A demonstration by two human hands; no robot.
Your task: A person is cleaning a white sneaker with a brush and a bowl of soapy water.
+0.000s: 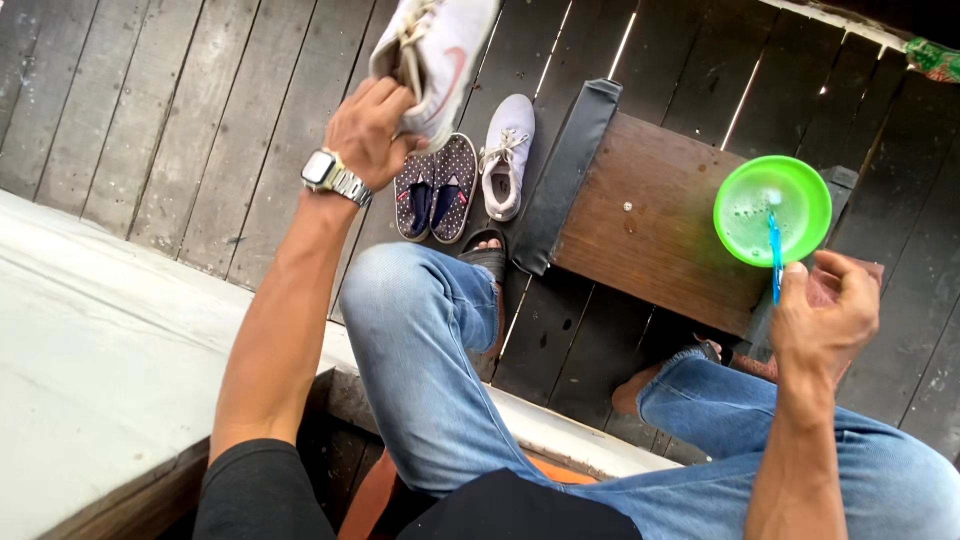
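Observation:
My left hand, with a silver watch on the wrist, grips a white sneaker and holds it up above the wooden deck. My right hand pinches the handle of a blue toothbrush. The brush head dips into a green bowl with foamy water, which stands on a low brown wooden stool. The matching white sneaker lies on the deck below the raised one.
A pair of dark dotted slip-on shoes rests beside the white sneaker. My legs in blue jeans stretch forward, feet in sandals. A grey concrete ledge runs along the left. Dark deck planks lie beyond.

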